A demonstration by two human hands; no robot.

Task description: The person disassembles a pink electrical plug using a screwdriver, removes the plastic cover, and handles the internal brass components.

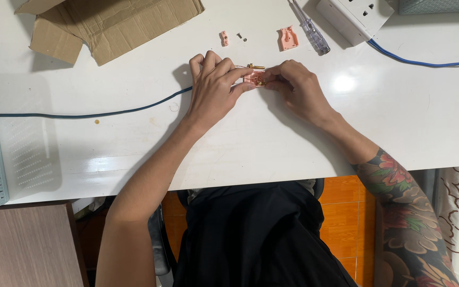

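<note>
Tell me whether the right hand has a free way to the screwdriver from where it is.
Probably yes. The screwdriver lies on bare table just beyond the right hand, nothing between them. But its fingers are pinching the pink plug part, so they would have to let go.

The head camera is looking straight down from above at the white table [134, 154], fairly near, taking in the far edge and the lap below.
</note>
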